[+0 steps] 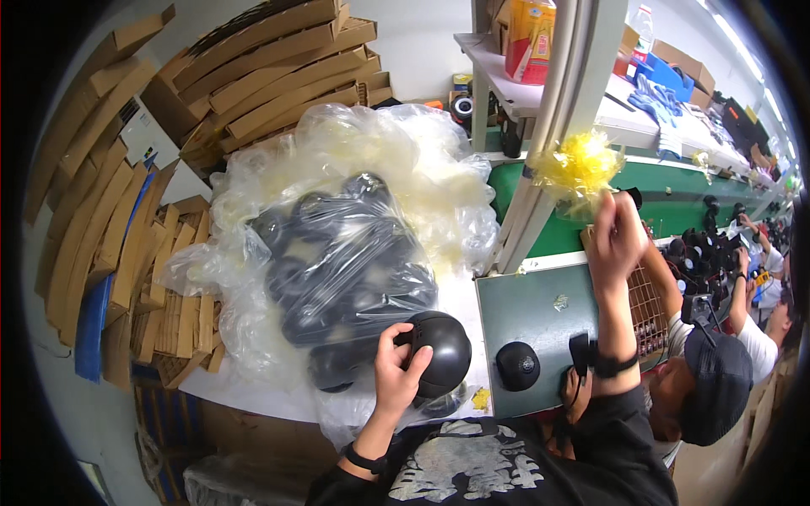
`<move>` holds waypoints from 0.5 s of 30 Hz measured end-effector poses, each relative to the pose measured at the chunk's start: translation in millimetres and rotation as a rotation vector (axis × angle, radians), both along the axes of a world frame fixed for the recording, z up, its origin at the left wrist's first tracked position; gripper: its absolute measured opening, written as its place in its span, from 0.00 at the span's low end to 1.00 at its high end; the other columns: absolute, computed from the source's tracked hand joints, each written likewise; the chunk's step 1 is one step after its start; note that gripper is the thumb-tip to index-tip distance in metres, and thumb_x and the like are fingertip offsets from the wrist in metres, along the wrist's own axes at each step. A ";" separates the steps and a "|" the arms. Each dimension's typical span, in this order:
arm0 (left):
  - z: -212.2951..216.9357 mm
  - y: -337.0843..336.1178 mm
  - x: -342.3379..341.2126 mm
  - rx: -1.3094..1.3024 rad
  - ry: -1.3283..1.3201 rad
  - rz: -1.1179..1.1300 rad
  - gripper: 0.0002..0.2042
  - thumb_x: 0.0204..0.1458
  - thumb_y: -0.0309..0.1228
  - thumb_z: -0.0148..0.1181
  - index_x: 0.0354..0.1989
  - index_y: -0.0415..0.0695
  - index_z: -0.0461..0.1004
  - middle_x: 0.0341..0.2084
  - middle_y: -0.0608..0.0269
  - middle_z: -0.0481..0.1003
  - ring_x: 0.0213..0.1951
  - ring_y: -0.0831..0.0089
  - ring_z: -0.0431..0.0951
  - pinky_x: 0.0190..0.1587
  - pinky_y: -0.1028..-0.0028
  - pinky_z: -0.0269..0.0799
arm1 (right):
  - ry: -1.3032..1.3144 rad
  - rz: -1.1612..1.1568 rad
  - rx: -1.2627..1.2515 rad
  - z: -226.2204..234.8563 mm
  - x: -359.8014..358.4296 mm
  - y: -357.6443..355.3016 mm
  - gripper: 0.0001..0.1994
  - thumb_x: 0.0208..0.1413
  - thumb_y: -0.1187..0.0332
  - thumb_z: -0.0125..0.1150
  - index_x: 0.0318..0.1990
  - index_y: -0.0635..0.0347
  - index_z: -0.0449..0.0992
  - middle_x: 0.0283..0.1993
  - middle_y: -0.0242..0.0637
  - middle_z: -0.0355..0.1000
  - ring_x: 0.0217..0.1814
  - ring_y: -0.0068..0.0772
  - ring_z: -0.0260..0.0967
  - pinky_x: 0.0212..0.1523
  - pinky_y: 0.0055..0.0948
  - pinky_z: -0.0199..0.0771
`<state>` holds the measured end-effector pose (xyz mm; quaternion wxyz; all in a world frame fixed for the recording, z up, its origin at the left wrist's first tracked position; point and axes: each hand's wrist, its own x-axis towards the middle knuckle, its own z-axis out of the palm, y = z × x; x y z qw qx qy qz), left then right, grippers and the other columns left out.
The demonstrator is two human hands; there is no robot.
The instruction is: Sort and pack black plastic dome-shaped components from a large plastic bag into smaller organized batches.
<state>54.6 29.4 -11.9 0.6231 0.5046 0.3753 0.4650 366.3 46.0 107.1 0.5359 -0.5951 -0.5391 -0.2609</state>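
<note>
My left hand [396,375] is closed around the side of a glossy black rounded shell [447,350], thumb and fingers gripping its left edge. Raised at upper right, my right hand [618,244] has its fingers pinched together by the lower edge of a clump of yellow film strips [580,164] on a pale post [553,101]. Whether a strip is between those fingers is too small to tell. Left of the held shell, many similar black shells [346,261] lie under clear plastic. One black dome [517,366] rests apart on a dark green mat [536,312].
Crumpled clear bags [337,139] pile behind the shells. Stacked flat cardboard [278,72] fills the far left. A green conveyor [548,232] runs behind the post, below a shelf [607,110]. At right sits a co-worker in a dark cap [717,384], with a hand [576,395] near the mat.
</note>
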 end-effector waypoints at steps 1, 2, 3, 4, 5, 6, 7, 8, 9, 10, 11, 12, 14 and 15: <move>3.0 -2.3 1.3 -0.004 -0.015 -0.014 0.22 0.53 0.26 0.59 0.53 0.38 0.57 0.26 0.60 0.76 0.29 0.80 0.75 0.33 0.81 0.69 | 0.005 -0.057 -0.011 -4.2 20.5 16.1 0.13 0.56 0.75 0.55 0.22 0.63 0.61 0.18 0.40 0.56 0.16 0.35 0.54 0.19 0.31 0.57; 4.4 -4.7 1.7 -0.009 -0.019 -0.020 0.22 0.53 0.26 0.59 0.53 0.38 0.57 0.27 0.59 0.76 0.29 0.80 0.75 0.34 0.81 0.69 | 0.007 -0.083 0.025 -11.0 31.9 33.4 0.13 0.56 0.74 0.55 0.22 0.63 0.61 0.18 0.41 0.56 0.17 0.37 0.55 0.20 0.32 0.58; 6.2 -6.8 4.0 -0.010 -0.026 -0.041 0.22 0.53 0.26 0.59 0.53 0.38 0.57 0.28 0.59 0.77 0.30 0.79 0.75 0.35 0.80 0.69 | 0.003 -0.124 0.065 -12.5 41.1 40.3 0.13 0.57 0.74 0.56 0.22 0.62 0.61 0.19 0.42 0.57 0.17 0.39 0.56 0.20 0.33 0.59; 4.8 -9.4 2.6 -0.013 -0.031 -0.040 0.21 0.53 0.26 0.59 0.53 0.38 0.57 0.29 0.58 0.76 0.31 0.79 0.75 0.36 0.80 0.70 | -0.013 -0.136 0.075 -12.3 38.2 45.2 0.13 0.56 0.72 0.56 0.23 0.62 0.62 0.19 0.42 0.58 0.18 0.40 0.57 0.21 0.34 0.60; 3.1 -11.9 2.3 -0.016 -0.037 -0.044 0.21 0.53 0.26 0.58 0.53 0.38 0.57 0.30 0.57 0.76 0.32 0.78 0.75 0.37 0.79 0.70 | -0.030 -0.152 0.084 -10.4 32.9 48.0 0.12 0.56 0.71 0.57 0.23 0.62 0.63 0.20 0.42 0.59 0.19 0.42 0.57 0.22 0.35 0.61; 0.2 -14.6 -1.8 -0.023 -0.042 -0.045 0.21 0.54 0.25 0.58 0.53 0.38 0.57 0.32 0.55 0.76 0.33 0.77 0.75 0.39 0.78 0.70 | -0.043 -0.149 0.058 -4.1 19.5 48.6 0.12 0.55 0.69 0.59 0.24 0.61 0.64 0.21 0.40 0.60 0.21 0.42 0.60 0.24 0.36 0.62; -2.1 -16.2 -5.6 -0.025 -0.041 -0.058 0.21 0.54 0.25 0.58 0.53 0.38 0.57 0.32 0.55 0.76 0.33 0.77 0.75 0.39 0.78 0.70 | -0.065 -0.126 -0.025 -3.8 10.5 44.9 0.10 0.53 0.68 0.61 0.27 0.60 0.66 0.25 0.40 0.63 0.27 0.43 0.63 0.29 0.37 0.64; -3.8 -17.0 -8.6 -0.049 -0.029 -0.052 0.21 0.54 0.25 0.57 0.53 0.38 0.57 0.32 0.55 0.76 0.33 0.77 0.75 0.39 0.78 0.70 | -0.056 -0.114 -0.053 -6.8 2.6 41.3 0.09 0.52 0.68 0.62 0.30 0.61 0.67 0.28 0.41 0.63 0.31 0.44 0.64 0.32 0.37 0.64; -4.3 -18.0 -10.6 -0.073 -0.020 -0.049 0.20 0.54 0.24 0.57 0.53 0.38 0.57 0.32 0.55 0.76 0.34 0.77 0.75 0.40 0.78 0.70 | -0.050 -0.104 -0.080 -9.4 -4.1 35.7 0.10 0.51 0.68 0.62 0.32 0.61 0.67 0.31 0.42 0.64 0.34 0.45 0.65 0.35 0.37 0.65; -5.2 -18.6 -8.8 -0.095 -0.053 -0.048 0.20 0.54 0.25 0.57 0.53 0.38 0.57 0.32 0.55 0.76 0.34 0.77 0.75 0.40 0.78 0.70 | 0.008 -0.066 -0.080 -16.9 -6.7 30.9 0.11 0.50 0.69 0.63 0.35 0.62 0.67 0.34 0.44 0.64 0.37 0.46 0.64 0.38 0.37 0.65; -4.0 -17.7 -7.7 -0.096 -0.054 -0.059 0.20 0.54 0.25 0.57 0.53 0.38 0.57 0.32 0.55 0.76 0.34 0.77 0.75 0.40 0.78 0.70 | 0.067 -0.025 -0.078 -25.5 -7.8 25.5 0.12 0.50 0.70 0.63 0.38 0.63 0.67 0.37 0.45 0.64 0.40 0.46 0.64 0.42 0.36 0.65; -1.9 -17.7 -8.1 -0.088 -0.049 -0.068 0.20 0.55 0.25 0.56 0.53 0.38 0.57 0.32 0.55 0.77 0.34 0.77 0.75 0.40 0.78 0.70 | 0.181 0.034 -0.108 -32.0 -7.7 18.0 0.14 0.48 0.72 0.63 0.41 0.63 0.68 0.43 0.47 0.64 0.47 0.47 0.64 0.48 0.36 0.65; 3.2 -18.0 -8.1 -0.073 -0.012 -0.077 0.19 0.55 0.26 0.56 0.53 0.39 0.58 0.33 0.54 0.77 0.35 0.77 0.75 0.40 0.77 0.70 | 0.159 0.042 -0.149 -38.5 -14.9 3.8 0.15 0.47 0.73 0.63 0.42 0.63 0.68 0.46 0.48 0.64 0.50 0.48 0.63 0.51 0.37 0.63; 6.5 -18.6 -6.8 -0.077 -0.012 -0.078 0.19 0.55 0.26 0.56 0.53 0.39 0.58 0.33 0.54 0.77 0.35 0.77 0.75 0.40 0.77 0.70 | 0.136 0.053 -0.185 -41.1 -21.8 -3.8 0.16 0.46 0.74 0.64 0.43 0.63 0.68 0.49 0.50 0.63 0.54 0.50 0.62 0.55 0.39 0.62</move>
